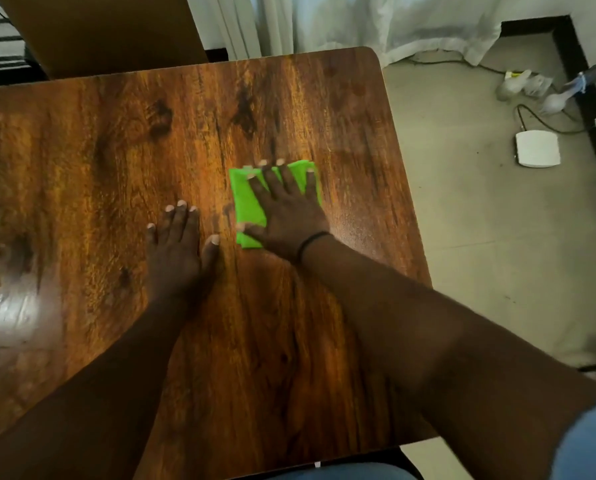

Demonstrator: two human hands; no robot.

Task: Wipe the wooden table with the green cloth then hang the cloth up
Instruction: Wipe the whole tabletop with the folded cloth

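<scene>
1. Work surface: a brown wooden table (123, 174) with dark grain marks and a rounded far right corner fills most of the view. A pale glare patch lies on its left side.
2. Task item: a bright green folded cloth (246, 202) lies flat on the table top, right of centre and nearer the table's right edge than its left.
3. Right hand (286, 211): palm down on the green cloth, fingers spread and extended away from the person, thumb pointing left across the cloth's near corner. The hand is flat on the cloth, not pinching it. A thin dark band (310, 242) circles the wrist.
4. Left hand (177, 251): palm down directly on the bare wood, fingers loosely spread, holding nothing. It sits just beside the cloth on the left, not touching it.
5. Both forearms reach in from the near edge of the table. A light blue sleeve (587, 445) shows at the lower right.
6. Surroundings: a brown cardboard panel (102, 32) stands behind the far table edge. White curtains (358, 26) hang beyond. On the grey floor (480, 254) to the right lies a white rounded box (537, 148) with a dark cable, well apart from the table.
</scene>
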